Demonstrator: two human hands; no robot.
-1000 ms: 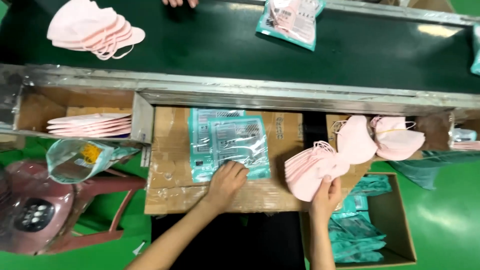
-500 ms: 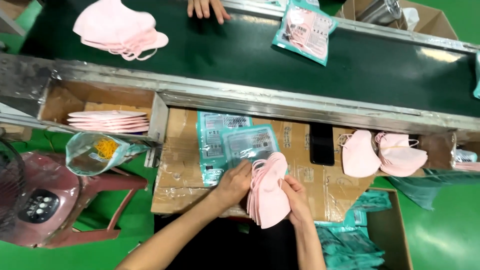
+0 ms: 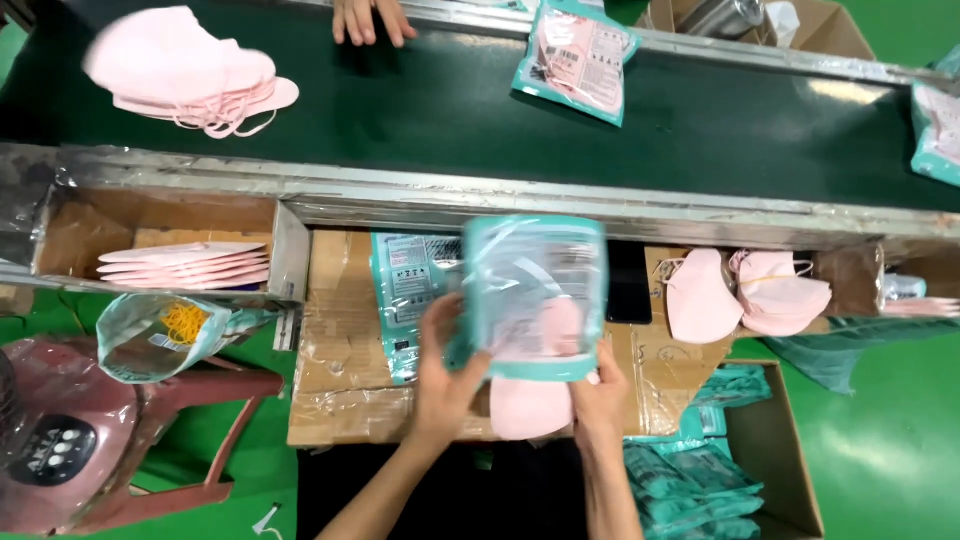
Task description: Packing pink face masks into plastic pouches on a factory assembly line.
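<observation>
Two bare forearms rise from the lower middle of the frame, without sleeves, gloves, watch or bands. The left hand [image 3: 440, 385] and right hand [image 3: 598, 400] are bare too, with short, unpainted nails.

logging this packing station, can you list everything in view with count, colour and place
pouch in hand: one, teal and clear, held over the cardboard top
masks going in: stack, pink, sticking out below that pouch
flat pouches: small pile, teal, on the cardboard top
conveyor belt: one, dark green, across the top
mask pile: one, pink, belt left
filled pouch: one, teal, belt centre
folded masks: stack, pink, left tray
loose masks: several, pink, right of centre
carton of pouches: one, brown, lower right
other person's hand: one, far belt edge
left hand: holds the pouch's left edge
right hand: pushes the masks in
</observation>
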